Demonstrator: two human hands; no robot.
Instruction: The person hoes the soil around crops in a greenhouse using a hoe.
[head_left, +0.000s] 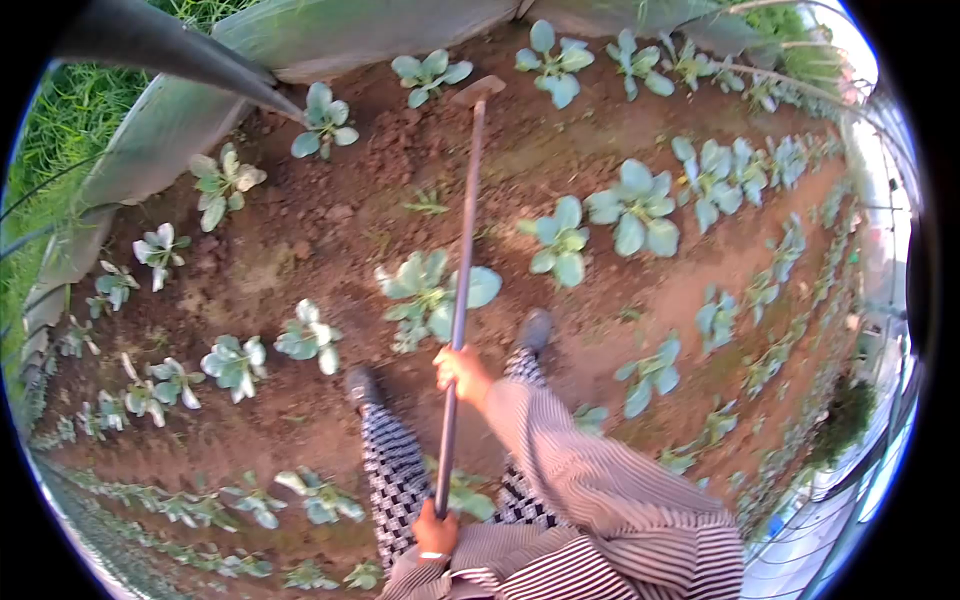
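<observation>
A long-handled hoe [468, 220] stretches away from me over the soil. My right hand [461, 375] wraps round the middle of its handle. Lower down, close to my body, my left hand [435, 529] is closed round the handle's near end. The hoe's blade [478, 91] rests at the soil among the far row, between two leafy plants, one left [430, 76] and one right [556, 64]. Under the handle, a larger plant [425, 290] spreads its leaves to both sides. Loosened, clumpy soil [400, 150] lies left of the blade.
Rows of young leafy plants [635, 208] run across the bed on both sides. My shoes [537, 330] stand between rows. A grey sheet border [150, 150] edges the bed, with grass [80, 115] beyond. A dark pole [190, 55] slants in at upper left.
</observation>
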